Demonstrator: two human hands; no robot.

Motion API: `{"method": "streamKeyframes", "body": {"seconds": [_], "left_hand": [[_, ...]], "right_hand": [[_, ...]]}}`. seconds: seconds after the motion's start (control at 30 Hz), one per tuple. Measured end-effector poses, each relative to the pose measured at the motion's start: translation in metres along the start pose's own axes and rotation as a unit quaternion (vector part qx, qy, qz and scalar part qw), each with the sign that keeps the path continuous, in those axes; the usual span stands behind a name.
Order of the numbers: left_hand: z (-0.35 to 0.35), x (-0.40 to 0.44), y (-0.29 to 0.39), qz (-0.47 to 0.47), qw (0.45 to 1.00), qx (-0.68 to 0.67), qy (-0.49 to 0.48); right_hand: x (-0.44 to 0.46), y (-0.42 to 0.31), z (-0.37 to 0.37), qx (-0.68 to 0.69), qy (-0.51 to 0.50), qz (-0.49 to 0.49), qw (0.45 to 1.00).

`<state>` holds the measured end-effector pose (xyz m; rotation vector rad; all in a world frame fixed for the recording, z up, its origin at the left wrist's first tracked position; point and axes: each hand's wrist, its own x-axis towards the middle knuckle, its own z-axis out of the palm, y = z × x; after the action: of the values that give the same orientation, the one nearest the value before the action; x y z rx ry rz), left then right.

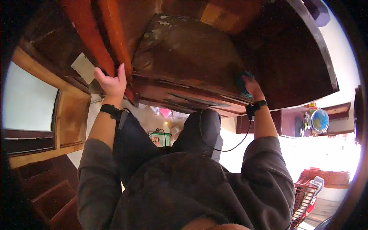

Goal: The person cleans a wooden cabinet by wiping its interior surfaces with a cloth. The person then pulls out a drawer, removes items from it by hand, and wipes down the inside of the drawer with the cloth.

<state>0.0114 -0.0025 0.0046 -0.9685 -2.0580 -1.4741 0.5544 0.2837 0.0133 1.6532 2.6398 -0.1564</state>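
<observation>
Though dim, bluish cloth (244,87) in right grip (253,88).

A right hand (253,87) partly hides a blurred teal cloth (243,89); the dark wooden furniture (188,53) runs out of frame above.

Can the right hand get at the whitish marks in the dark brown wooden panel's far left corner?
Probably yes, with a stretch: the right hand, holding a bunched teal cloth, is toward the right of the panel; no object shows between it and the marks.
</observation>
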Motion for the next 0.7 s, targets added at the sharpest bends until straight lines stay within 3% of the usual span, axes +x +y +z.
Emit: {"method": "streamKeyframes", "body": {"seconds": [0.07,0.13,0.2,0.3,0.33,0.4,0.47,0.57,0.7], "left_hand": [[-0.003,0.003,0.009,-0.008,1.000,0.017,0.003],[0.002,0.000,-0.001,0.025,0.999,0.015,0.024],[-0.003,0.004,0.002,0.050,0.998,0.010,0.025],[0.011,0.001,-0.020,0.140,0.984,0.037,0.103],[0.005,0.006,-0.012,0.215,0.968,0.044,0.121],[0.003,0.005,-0.010,0.192,0.975,0.042,0.102],[0.005,0.003,-0.012,0.174,0.980,0.028,0.089],[0.010,0.003,-0.016,0.200,0.974,0.006,0.108],[0.006,0.002,-0.015,0.159,0.984,0.011,0.075]], "right_hand": [[-0.003,-0.086,-0.031,0.133,-0.001,0.027,0.991],[0.011,-0.133,-0.024,0.107,0.027,0.015,0.994],[0.023,-0.197,-0.040,0.114,-0.066,-0.032,0.991],[0.052,-0.280,-0.012,0.102,-0.066,-0.173,0.977],[0.055,-0.314,-0.003,0.102,-0.044,-0.212,0.971],[0.053,-0.380,-0.002,0.071,-0.016,-0.277,0.958],[0.066,-0.426,0.003,0.070,-0.056,-0.304,0.948],[0.089,-0.443,0.001,0.064,-0.044,-0.329,0.941],[0.157,-0.435,0.014,0.004,0.023,-0.342,0.939]]}}
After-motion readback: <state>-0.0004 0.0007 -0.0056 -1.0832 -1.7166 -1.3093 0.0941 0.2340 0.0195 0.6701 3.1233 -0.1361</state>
